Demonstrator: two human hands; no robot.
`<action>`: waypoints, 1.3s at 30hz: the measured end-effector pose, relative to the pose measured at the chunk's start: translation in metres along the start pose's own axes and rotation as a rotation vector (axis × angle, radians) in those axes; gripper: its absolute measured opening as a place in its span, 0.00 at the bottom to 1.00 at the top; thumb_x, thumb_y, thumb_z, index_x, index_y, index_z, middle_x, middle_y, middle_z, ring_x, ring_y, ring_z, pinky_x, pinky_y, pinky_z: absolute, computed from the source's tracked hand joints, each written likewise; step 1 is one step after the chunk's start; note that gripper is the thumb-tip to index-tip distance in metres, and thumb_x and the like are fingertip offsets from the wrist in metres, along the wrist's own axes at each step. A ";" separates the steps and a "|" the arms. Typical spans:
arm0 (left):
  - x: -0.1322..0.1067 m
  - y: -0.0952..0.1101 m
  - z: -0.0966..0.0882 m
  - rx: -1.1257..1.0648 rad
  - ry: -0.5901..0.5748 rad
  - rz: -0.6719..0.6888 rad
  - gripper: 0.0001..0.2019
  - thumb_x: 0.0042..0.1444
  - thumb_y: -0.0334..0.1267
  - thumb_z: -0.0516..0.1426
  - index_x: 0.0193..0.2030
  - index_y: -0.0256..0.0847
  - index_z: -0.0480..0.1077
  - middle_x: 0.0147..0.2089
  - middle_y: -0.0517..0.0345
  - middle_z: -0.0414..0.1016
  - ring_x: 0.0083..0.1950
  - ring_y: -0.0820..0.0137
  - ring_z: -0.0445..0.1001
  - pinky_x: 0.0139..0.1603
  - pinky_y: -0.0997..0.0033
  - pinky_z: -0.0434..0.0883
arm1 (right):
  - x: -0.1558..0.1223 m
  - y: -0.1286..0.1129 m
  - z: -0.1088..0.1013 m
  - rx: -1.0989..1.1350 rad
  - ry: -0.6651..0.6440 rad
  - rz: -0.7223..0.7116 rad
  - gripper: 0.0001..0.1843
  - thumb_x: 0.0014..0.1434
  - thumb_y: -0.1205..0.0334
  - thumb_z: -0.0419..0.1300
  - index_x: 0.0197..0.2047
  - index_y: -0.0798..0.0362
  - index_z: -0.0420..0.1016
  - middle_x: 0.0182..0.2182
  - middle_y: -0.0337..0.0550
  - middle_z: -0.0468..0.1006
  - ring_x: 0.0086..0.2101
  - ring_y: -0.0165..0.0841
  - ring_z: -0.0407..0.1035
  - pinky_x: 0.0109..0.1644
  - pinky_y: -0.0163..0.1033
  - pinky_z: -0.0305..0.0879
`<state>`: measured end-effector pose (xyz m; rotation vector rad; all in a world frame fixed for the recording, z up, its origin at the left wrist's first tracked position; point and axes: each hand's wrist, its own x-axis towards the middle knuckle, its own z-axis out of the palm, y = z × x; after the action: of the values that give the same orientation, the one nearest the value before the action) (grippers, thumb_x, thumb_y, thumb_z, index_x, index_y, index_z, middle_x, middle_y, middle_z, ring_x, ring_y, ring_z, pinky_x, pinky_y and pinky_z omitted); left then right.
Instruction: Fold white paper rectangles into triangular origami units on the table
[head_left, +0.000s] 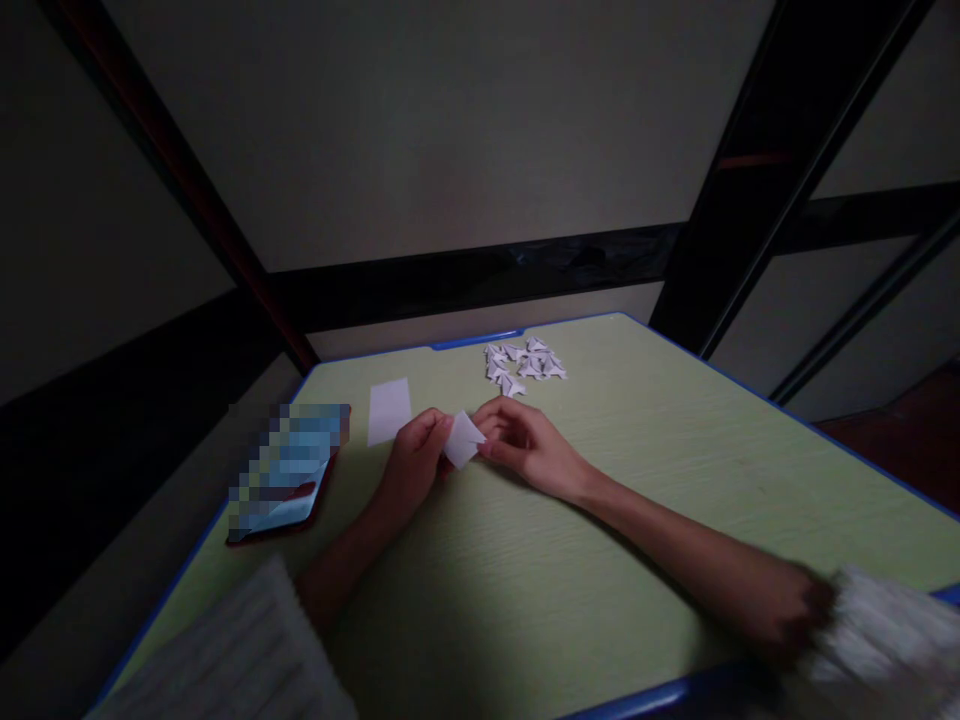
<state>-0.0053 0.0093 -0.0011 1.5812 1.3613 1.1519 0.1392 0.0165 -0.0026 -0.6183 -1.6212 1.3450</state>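
A small folded piece of white paper (463,440) is held just above the table between my two hands. My left hand (415,455) pinches its left edge, the thumb lying on top. At its right corner, the thumb and fingers of my right hand (529,447) close on the paper. Beyond and to the left of my left hand lies a flat white paper sheet (389,410). Several small folded white paper pieces (523,365) sit in a cluster past my hands, near the far side of the table.
The light green table (675,450) has a blue edge. A phone or tablet-like device (296,475) with a lit, partly blurred screen and dark red rim lies at the left. Behind the table stand pale panels (465,130) with dark bands.
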 end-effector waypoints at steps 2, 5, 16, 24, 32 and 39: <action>0.001 -0.001 -0.001 0.015 -0.021 -0.010 0.11 0.49 0.38 0.47 0.18 0.38 0.57 0.12 0.69 0.55 0.13 0.79 0.55 0.13 0.81 0.52 | 0.001 0.000 -0.001 0.002 0.014 -0.032 0.09 0.45 0.72 0.54 0.33 0.57 0.64 0.24 0.38 0.68 0.24 0.25 0.61 0.27 0.32 0.55; 0.001 -0.002 -0.001 0.037 -0.060 -0.022 0.11 0.48 0.38 0.47 0.18 0.39 0.57 0.12 0.69 0.54 0.13 0.79 0.55 0.12 0.81 0.52 | 0.002 0.003 -0.005 -0.070 -0.002 0.012 0.05 0.45 0.71 0.54 0.29 0.59 0.68 0.21 0.38 0.68 0.22 0.25 0.61 0.26 0.32 0.56; -0.005 0.001 0.001 0.123 -0.032 0.117 0.11 0.48 0.37 0.48 0.18 0.38 0.58 0.14 0.69 0.55 0.17 0.79 0.56 0.16 0.81 0.54 | 0.004 0.006 -0.010 -0.121 -0.006 -0.006 0.05 0.42 0.64 0.60 0.23 0.59 0.72 0.24 0.41 0.72 0.26 0.27 0.64 0.30 0.34 0.60; -0.003 -0.001 0.001 -0.052 -0.209 -0.016 0.08 0.46 0.38 0.51 0.24 0.35 0.65 0.16 0.64 0.66 0.15 0.79 0.60 0.15 0.81 0.57 | 0.005 0.004 -0.009 -0.077 0.099 0.075 0.07 0.43 0.63 0.58 0.22 0.59 0.68 0.19 0.38 0.68 0.21 0.25 0.61 0.27 0.34 0.58; -0.002 -0.001 0.002 -0.037 -0.220 -0.025 0.08 0.45 0.36 0.52 0.23 0.34 0.66 0.14 0.64 0.66 0.15 0.79 0.61 0.17 0.80 0.58 | 0.004 0.005 -0.007 -0.112 0.105 0.027 0.06 0.46 0.65 0.56 0.22 0.58 0.63 0.21 0.37 0.66 0.23 0.25 0.60 0.28 0.33 0.57; -0.003 -0.001 0.003 -0.020 -0.228 -0.020 0.07 0.44 0.36 0.52 0.22 0.34 0.67 0.14 0.64 0.66 0.16 0.78 0.61 0.18 0.80 0.58 | 0.004 0.008 -0.006 -0.108 0.156 0.082 0.07 0.45 0.65 0.56 0.21 0.58 0.62 0.19 0.36 0.65 0.20 0.24 0.59 0.24 0.31 0.55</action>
<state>-0.0030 0.0062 -0.0036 1.6264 1.2088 0.9384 0.1407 0.0252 -0.0088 -0.8417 -1.5630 1.2407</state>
